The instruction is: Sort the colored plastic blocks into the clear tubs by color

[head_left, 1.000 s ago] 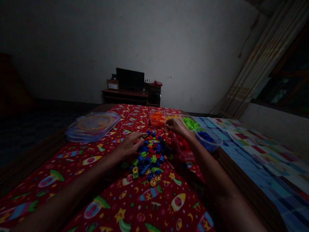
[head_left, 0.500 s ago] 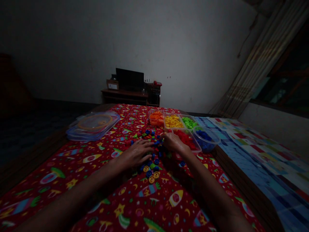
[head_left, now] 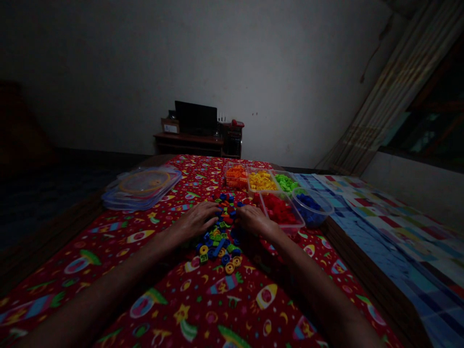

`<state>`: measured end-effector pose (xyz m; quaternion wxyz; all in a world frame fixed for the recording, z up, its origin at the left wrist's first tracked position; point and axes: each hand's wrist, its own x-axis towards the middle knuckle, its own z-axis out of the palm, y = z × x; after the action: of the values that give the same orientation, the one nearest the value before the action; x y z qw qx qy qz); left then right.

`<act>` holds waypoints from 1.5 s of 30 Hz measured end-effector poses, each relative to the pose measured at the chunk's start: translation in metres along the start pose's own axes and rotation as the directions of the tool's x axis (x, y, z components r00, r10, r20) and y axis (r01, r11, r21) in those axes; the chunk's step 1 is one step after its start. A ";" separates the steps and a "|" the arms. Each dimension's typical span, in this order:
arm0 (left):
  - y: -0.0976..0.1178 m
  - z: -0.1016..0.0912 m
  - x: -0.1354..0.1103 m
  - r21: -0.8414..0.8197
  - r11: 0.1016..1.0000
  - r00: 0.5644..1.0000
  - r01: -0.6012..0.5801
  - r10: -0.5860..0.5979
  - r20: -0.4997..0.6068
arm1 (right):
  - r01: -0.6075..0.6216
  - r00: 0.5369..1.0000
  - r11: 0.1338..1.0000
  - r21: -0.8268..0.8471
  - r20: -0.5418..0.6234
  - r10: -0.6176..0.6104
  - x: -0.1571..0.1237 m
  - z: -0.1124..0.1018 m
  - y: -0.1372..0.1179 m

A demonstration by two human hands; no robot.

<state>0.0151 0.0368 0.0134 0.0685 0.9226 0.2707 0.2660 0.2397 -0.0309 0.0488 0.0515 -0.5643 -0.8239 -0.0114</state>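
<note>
My right hand (head_left: 253, 220) has come back from the sorted tubs (head_left: 292, 227) to the mixed brick pile (head_left: 222, 238) on the red cloth (head_left: 203, 309), opposite my left hand (head_left: 196, 221). Left fingers lie spread, flat on the bricks; in this gloom I cannot tell whether the right pinches one.

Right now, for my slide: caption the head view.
Left hand and right hand on mixed plastic pieces, colour-sorted tubs beside.

Dim, underexposed wide-angle view with dark vignetted corners, bent edges, soft murky shadows and no glare.
</note>
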 end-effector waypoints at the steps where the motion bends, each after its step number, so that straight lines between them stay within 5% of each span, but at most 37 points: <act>1: 0.001 0.000 0.001 0.005 1.000 1.000 -0.009 0.009 -0.004 | 0.012 1.000 0.999 0.032 -0.006 -0.011 0.001 -0.002 0.001; 11: -0.009 0.001 0.000 -0.024 0.999 0.999 0.040 -0.041 -0.030 | 0.006 0.992 0.985 0.171 -0.128 0.016 -0.001 -0.014 0.012; 15: -0.016 -0.001 -0.001 -0.056 0.990 0.990 0.127 -0.130 -0.054 | -0.169 0.972 0.970 0.172 -0.136 0.194 0.005 -0.033 0.021; 23: -0.027 0.000 -0.004 -0.075 0.979 0.978 0.189 -0.194 -0.076 | -0.495 0.835 0.868 0.042 -0.252 0.488 0.048 -0.072 0.083; 25: -0.027 -0.002 -0.003 -0.093 0.978 0.977 0.188 -0.196 -0.087 | -0.461 0.848 0.887 0.034 -0.276 0.452 0.048 -0.074 0.079; 28: -0.020 -0.009 0.001 -0.122 0.980 0.982 0.156 -0.168 -0.090 | -0.247 0.940 0.966 0.076 -0.224 0.258 0.038 -0.065 0.050; 32: 0.004 -0.020 0.009 -0.117 0.993 0.999 -0.031 0.029 -0.022 | 0.053 0.994 0.987 0.152 -0.098 -0.038 0.027 -0.034 0.003; 35: 0.023 -0.020 0.011 -0.002 0.994 0.987 -0.114 0.113 0.116 | 0.050 0.996 0.996 0.077 -0.075 -0.045 0.029 -0.008 -0.010; 38: 0.035 -0.016 0.007 0.162 0.985 0.976 -0.066 0.030 0.213 | 0.014 0.997 1.000 -0.023 -0.078 -0.016 0.034 0.008 -0.011; 45: 0.033 -0.014 -0.003 0.186 0.980 0.965 -0.075 0.025 0.260 | 0.055 0.989 0.998 -0.019 -0.137 -0.057 0.024 0.010 -0.015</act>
<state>0.0212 0.0069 0.0327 0.0058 0.9580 0.2609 0.1186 0.2165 -0.0128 0.0417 0.1035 -0.5392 -0.8338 -0.0579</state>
